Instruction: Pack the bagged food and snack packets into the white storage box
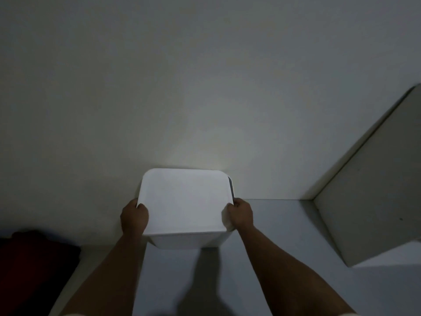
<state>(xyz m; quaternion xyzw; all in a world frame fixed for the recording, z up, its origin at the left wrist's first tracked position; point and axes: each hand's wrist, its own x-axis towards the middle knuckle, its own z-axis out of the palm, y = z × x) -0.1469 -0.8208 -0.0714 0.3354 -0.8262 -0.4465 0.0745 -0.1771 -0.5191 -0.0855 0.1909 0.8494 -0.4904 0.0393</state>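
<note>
Wall filled most of the view, white floor below. White storage box sat lidded against the wall, lid skewed slightly at its right rear. Rigid, smooth plastic, probably light; best held at both side rims. Left hand and right hand each clasped a lid edge.

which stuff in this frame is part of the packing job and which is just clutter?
Job:
white storage box, lid on top
left hand and right hand, each gripping a lid edge
No food bags or snack packets in view.

Lying about:
dark red fabric, lower left
white panel at right
</note>
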